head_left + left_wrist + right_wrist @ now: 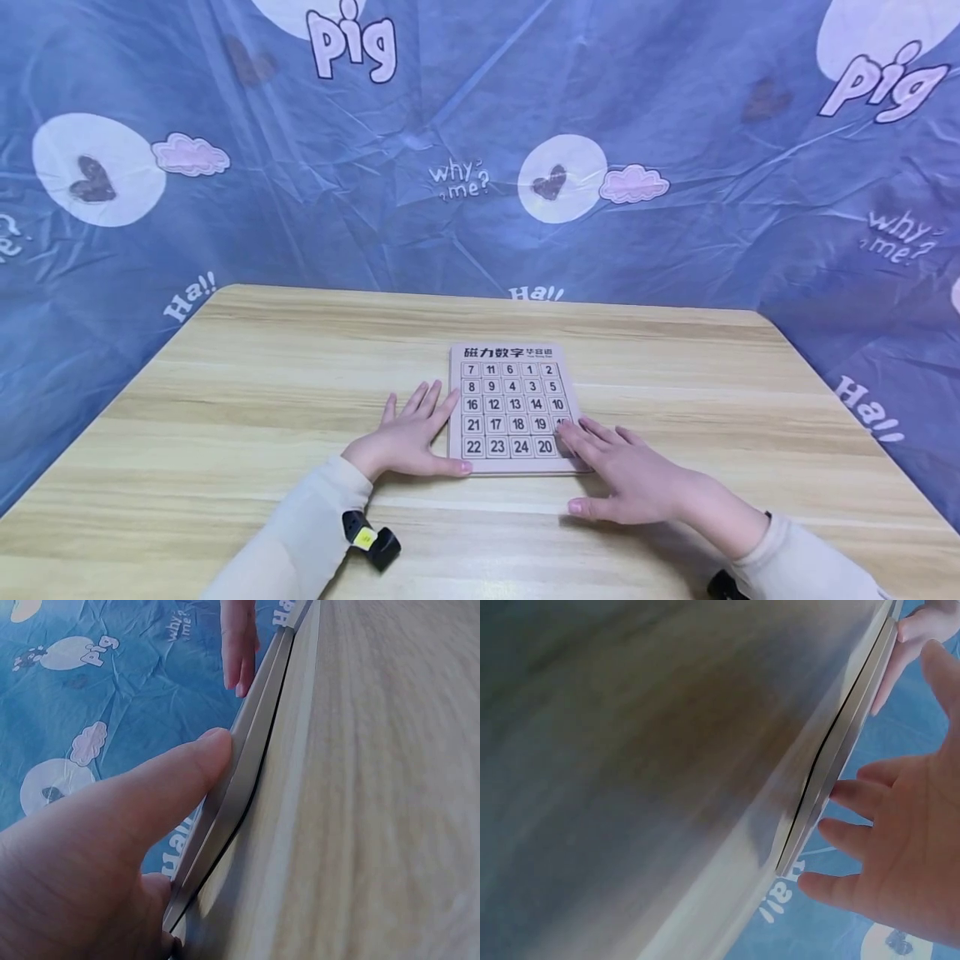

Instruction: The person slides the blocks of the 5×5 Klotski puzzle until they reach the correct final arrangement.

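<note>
A pale pinkish number sliding puzzle (pixel 510 410) lies flat on the table, its numbered square tiles in rows under a printed heading. My left hand (pixel 411 437) lies at its left side with fingers spread. The left thumb rests on the near left corner; in the left wrist view the thumb (pixel 214 750) presses on the puzzle's rim (pixel 244 761). My right hand (pixel 637 479) reaches over the near right part, its index fingertip at a tile in the right column. That hand's fingers are extended and the thumb stands apart, off the puzzle. The lower right corner is partly hidden by the right hand.
The light wood-grain table (pixel 262 375) extends around the puzzle. Behind it hangs a blue printed cloth (pixel 450 108) that also runs down both sides. A black wrist camera (pixel 371 540) with a yellow label sits on the left sleeve.
</note>
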`<state>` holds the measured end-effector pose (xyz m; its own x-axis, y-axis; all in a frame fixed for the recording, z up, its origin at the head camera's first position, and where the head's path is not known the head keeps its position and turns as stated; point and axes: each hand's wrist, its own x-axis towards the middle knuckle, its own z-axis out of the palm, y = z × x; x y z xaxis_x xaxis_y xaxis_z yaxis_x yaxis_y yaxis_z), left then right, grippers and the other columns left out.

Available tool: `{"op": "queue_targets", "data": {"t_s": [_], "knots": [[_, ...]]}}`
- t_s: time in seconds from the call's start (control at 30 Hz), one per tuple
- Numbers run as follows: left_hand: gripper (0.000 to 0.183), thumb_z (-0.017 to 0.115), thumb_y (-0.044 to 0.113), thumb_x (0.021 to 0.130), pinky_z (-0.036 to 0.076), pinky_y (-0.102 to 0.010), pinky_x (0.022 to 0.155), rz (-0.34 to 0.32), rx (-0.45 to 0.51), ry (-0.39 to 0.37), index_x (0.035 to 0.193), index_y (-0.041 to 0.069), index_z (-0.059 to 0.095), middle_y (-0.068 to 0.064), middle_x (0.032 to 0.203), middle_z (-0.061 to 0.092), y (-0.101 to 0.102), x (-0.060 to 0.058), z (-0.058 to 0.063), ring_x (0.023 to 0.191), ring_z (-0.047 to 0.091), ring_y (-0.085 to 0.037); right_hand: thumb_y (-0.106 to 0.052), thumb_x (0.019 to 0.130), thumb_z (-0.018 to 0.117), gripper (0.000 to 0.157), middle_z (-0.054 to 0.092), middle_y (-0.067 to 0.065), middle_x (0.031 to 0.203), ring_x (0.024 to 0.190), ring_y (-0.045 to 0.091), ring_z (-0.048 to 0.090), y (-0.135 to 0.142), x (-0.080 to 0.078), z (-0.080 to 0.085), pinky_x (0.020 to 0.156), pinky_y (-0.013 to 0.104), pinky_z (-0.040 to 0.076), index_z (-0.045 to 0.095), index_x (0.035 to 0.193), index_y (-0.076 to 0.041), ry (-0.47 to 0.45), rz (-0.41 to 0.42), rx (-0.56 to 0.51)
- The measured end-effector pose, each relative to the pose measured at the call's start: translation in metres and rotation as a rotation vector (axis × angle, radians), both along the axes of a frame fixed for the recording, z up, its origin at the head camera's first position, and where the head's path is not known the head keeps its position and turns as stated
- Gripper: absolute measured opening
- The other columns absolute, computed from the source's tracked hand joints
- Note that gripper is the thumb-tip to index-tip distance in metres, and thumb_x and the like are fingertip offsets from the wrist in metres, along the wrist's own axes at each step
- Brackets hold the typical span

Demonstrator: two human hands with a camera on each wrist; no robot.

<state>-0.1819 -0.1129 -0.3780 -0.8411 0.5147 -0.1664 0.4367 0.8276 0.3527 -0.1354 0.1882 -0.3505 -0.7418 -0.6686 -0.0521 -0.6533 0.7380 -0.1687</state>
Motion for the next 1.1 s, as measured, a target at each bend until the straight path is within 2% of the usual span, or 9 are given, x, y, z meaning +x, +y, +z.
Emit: {"op": "queue_targets", "data": {"t_s": [0.33, 0.63, 1.1], "knots": [[0.102, 0.047, 0.073, 0.065, -0.007, -0.057, 0.093, -0.001, 0.0, -0.001, 0.14, 0.017, 0.006, -0.014, 0.142, -0.001, 0.0, 0.001, 0.001, 0.127, -0.005, -0.028, -0.059, 0.077, 0.047, 0.083, 0.027, 0.012, 0.137, 0.124, 0.033, 0.019, -0.001, -0.001, 0.002, 0.092, 0.059, 0.017, 0.024, 0.136, -0.004, -0.013, -0.01, -0.019], [0.102, 0.047, 0.073, 0.065, -0.007, -0.057, 0.093, 0.0, 0.006, 0.004, 0.14, 0.017, 0.005, -0.014, 0.142, -0.001, 0.0, 0.0, 0.001, 0.127, -0.005, -0.028, -0.057, 0.078, 0.049, 0.082, 0.026, 0.011, 0.137, 0.124, 0.031, 0.019, -0.003, -0.006, 0.005, 0.093, 0.057, 0.017, 0.023, 0.137, -0.006, 0.016, 0.003, -0.029], [0.103, 0.047, 0.073, 0.064, -0.008, -0.057, 0.093, 0.004, 0.012, 0.003, 0.14, 0.017, 0.005, -0.014, 0.142, -0.001, 0.0, 0.0, 0.0, 0.127, -0.005, -0.028, -0.056, 0.078, 0.048, 0.084, 0.027, 0.013, 0.137, 0.123, 0.036, 0.02, -0.005, -0.031, 0.004, 0.09, 0.061, 0.017, 0.021, 0.136, -0.002, -0.014, -0.043, -0.037]]}}
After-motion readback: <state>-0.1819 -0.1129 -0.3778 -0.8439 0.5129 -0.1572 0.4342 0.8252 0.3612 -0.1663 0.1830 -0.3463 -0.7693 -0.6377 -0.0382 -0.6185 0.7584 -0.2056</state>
